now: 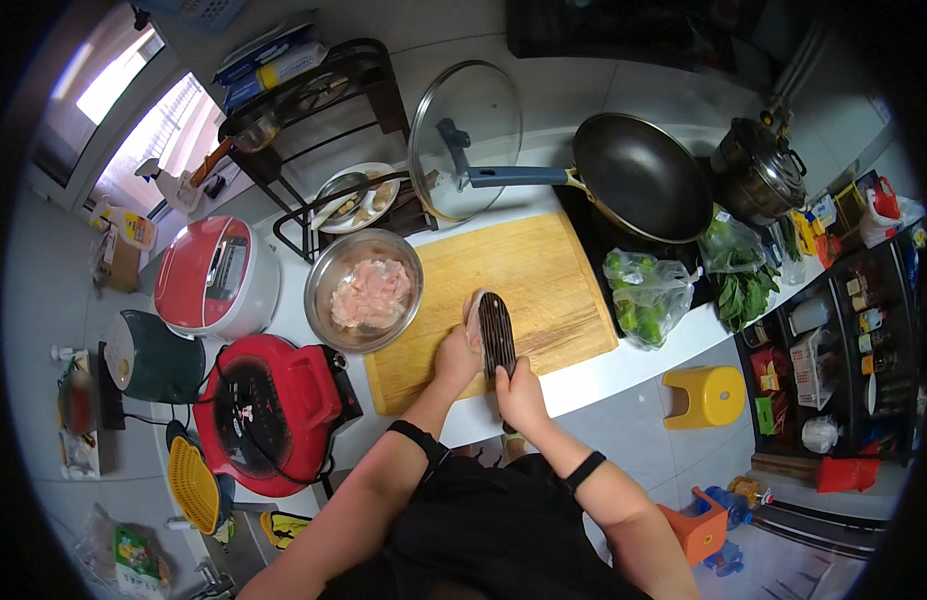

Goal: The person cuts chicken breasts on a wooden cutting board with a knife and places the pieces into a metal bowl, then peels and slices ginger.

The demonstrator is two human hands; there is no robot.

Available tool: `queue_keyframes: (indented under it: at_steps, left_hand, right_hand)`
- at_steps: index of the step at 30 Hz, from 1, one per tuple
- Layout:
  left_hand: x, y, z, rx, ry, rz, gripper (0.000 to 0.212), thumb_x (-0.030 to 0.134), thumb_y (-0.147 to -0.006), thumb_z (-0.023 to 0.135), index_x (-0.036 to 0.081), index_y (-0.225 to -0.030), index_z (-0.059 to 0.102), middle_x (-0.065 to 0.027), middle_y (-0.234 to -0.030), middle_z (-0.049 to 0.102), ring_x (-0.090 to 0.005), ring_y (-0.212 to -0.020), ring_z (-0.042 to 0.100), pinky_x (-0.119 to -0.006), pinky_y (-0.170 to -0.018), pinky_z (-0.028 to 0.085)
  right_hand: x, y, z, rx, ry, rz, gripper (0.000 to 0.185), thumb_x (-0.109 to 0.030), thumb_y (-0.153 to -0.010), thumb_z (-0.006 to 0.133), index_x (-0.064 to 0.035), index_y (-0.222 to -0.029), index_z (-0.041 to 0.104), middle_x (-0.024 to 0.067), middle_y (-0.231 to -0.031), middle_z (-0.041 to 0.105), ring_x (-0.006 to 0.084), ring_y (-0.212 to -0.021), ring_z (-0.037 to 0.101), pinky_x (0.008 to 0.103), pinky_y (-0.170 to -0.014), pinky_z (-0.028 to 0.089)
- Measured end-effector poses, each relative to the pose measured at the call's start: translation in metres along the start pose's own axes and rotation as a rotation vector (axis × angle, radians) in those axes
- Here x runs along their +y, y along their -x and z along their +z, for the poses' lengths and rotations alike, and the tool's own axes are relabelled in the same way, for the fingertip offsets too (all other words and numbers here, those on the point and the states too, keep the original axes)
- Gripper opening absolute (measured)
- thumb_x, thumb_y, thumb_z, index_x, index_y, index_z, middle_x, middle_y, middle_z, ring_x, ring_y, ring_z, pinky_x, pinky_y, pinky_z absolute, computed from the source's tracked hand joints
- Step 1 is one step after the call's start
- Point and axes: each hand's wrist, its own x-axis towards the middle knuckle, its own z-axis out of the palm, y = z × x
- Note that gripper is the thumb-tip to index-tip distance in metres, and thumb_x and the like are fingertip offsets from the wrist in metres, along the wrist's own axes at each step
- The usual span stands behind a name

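My right hand (520, 394) grips the handle of a dark, broad-bladed kitchen knife (497, 334) with light stripes, a rounded end and a small hole near its tip. The blade is over the wooden cutting board (538, 262). Against the blade's left side, my left hand (460, 356) holds a pale pink piece of raw meat (474, 324), partly hidden by fingers and blade. To the left of the board, partly over its edge, stands a steel bowl (317, 315) with cut raw meat (372, 294) in it.
A wok (640, 176) sits on the dark cooktop, its handle pointing left near a glass lid (467, 142). Bagged green vegetables (647, 300) lie right of the board. On the left are a rice cooker (220, 277) and a red electric appliance (272, 416). A yellow stool (707, 397) stands below.
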Motion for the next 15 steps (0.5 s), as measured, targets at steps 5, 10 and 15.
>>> queue_keyframes:
  at_steps: [5, 10, 15]
  left_hand:
    - [-0.002, 0.0, -0.003, -0.121, 0.162, 0.062, 0.02, 0.015, -0.084, 0.059, -0.002, -0.095, 0.057, -0.0268, -0.087, 0.061, -0.0411, -0.083, 0.061, -0.044, -0.071, 0.049]
    - [-0.048, -0.009, 0.0, -0.256, 0.726, -0.015, 0.019, 0.01, -0.091, 0.052, 0.002, -0.107, 0.057, -0.0063, -0.084, 0.062, -0.0176, -0.072, 0.06, -0.031, -0.061, 0.049]
    - [-0.032, 0.014, -0.02, -0.28, 1.006, -0.002, 0.022, 0.008, -0.09, 0.056, 0.002, -0.11, 0.055, -0.002, -0.094, 0.06, -0.0104, -0.08, 0.056, -0.025, -0.061, 0.048]
  right_hand:
    - [-0.002, -0.03, 0.01, 0.071, 0.056, -0.05, 0.031, -0.024, -0.09, 0.051, 0.0061, -0.09, 0.043, 0.0324, -0.074, 0.057, 0.05, -0.073, 0.055, 0.0533, -0.064, 0.044]
    - [0.017, -0.029, -0.005, 0.02, 0.126, -0.079, 0.033, -0.026, -0.089, 0.052, 0.0058, -0.089, 0.045, 0.033, -0.076, 0.057, 0.0496, -0.074, 0.055, 0.0531, -0.065, 0.044]
    - [0.052, -0.034, -0.005, 0.11, 0.043, -0.128, 0.035, -0.03, -0.089, 0.055, 0.0047, -0.089, 0.047, 0.0307, -0.075, 0.058, 0.0461, -0.069, 0.058, 0.0482, -0.063, 0.046]
